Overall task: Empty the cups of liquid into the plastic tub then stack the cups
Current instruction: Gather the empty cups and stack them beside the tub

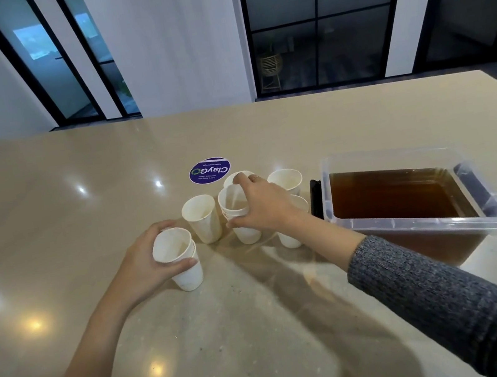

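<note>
Several white paper cups stand in a cluster on the beige counter [81,216]. My left hand [145,265] grips a short stack of two nested cups [185,271] at the cluster's left. My right hand [263,205] holds the top of another nested stack [239,219] in the middle, thumb at the side and fingers over the rim. A single empty cup [203,219] stands between the two stacks. Behind and right of my right hand are further cups [285,179], one [289,240] partly hidden under my wrist. The clear plastic tub [410,220], full of brown liquid, sits to the right.
A round purple sticker [209,170] lies on the counter behind the cups. A black clip [317,198] is on the tub's left end. Glass doors and a white wall stand beyond the counter's far edge.
</note>
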The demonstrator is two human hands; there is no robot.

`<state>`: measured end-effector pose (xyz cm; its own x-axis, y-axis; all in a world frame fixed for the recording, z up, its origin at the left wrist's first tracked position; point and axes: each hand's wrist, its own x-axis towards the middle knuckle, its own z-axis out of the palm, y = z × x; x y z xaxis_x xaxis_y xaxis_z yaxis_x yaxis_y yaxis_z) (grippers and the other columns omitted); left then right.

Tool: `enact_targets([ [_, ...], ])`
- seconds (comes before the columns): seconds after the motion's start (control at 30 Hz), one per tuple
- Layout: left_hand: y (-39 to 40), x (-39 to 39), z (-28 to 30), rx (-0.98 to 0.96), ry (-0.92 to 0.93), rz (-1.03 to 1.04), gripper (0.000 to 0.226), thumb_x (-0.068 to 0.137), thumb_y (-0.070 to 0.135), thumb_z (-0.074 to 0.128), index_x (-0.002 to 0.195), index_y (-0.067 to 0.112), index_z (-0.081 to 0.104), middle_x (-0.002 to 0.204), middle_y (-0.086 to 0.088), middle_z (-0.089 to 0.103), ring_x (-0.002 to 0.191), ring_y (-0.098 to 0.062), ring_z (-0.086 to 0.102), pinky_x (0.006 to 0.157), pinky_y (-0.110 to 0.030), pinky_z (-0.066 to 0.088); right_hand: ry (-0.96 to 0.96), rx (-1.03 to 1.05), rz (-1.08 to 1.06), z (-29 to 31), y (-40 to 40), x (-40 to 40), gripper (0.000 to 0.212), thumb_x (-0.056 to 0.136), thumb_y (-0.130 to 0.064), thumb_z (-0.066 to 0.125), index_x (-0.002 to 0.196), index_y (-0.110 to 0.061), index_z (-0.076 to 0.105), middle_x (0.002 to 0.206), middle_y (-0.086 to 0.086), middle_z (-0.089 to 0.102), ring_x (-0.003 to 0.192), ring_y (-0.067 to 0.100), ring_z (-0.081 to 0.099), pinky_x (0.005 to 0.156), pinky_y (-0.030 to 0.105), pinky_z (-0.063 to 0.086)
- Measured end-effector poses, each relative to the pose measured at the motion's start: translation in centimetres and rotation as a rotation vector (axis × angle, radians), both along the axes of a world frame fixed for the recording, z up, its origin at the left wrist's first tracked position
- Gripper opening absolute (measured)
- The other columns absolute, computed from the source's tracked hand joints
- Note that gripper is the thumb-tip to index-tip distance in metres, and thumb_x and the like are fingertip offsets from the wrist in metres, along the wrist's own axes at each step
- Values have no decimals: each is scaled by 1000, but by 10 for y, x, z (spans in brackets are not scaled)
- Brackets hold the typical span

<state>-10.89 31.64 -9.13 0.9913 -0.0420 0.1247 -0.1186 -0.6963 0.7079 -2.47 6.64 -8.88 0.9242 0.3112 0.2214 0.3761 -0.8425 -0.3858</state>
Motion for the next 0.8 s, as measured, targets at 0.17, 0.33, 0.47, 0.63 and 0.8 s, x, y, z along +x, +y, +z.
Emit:
enact_targets([
  [0.17, -5, -8, -10, -190, 32, 28, 108, 44, 59, 85, 138, 53, 32, 122, 25, 53, 115, -9, 57, 97, -36, 49, 1, -2, 37, 1, -1, -4, 77, 71, -48, 74, 131, -15, 39, 117, 10, 58, 102, 32, 60, 76, 39, 51],
  [0.33, -8, -16, -23, -270, 0, 91, 113, 46, 56, 89, 140, 60, 25, 130, 14, 56, 115, -13, 60, 95, -43, 52, 11, -62, 107, 4, -3, -16, 79, 67, -58, 74, 127, -19, 40, 108, 7, 61, 95, 31, 61, 80, 41, 49],
  [0.47, -10, -20, -28, -309, -18, 109, 116, 47, 58, 89, 142, 60, 22, 132, 12, 52, 115, -15, 60, 92, -44, 54, 117, -32, 178, 17, -10, -27, 102, 60, -72, 74, 139, -24, 33, 128, 4, 56, 114, 25, 55, 93, 42, 45],
  [0.63, -7, -21, -25, -362, 26, 69, 100, 51, 67, 82, 138, 56, 33, 133, 18, 54, 113, -9, 61, 86, -32, 54, 157, 157, 145, 57, -30, -23, 63, 90, -66, 44, 137, -24, 44, 129, 4, 55, 116, 21, 53, 96, 39, 43],
  [0.8, -5, -22, -24, -325, 48, 36, 97, 51, 57, 85, 136, 56, 37, 130, 20, 54, 114, -11, 59, 91, -38, 54, -64, -402, 31, 63, -52, -1, 30, 96, -27, 48, 124, -15, 53, 114, 7, 62, 103, 27, 59, 80, 36, 39],
])
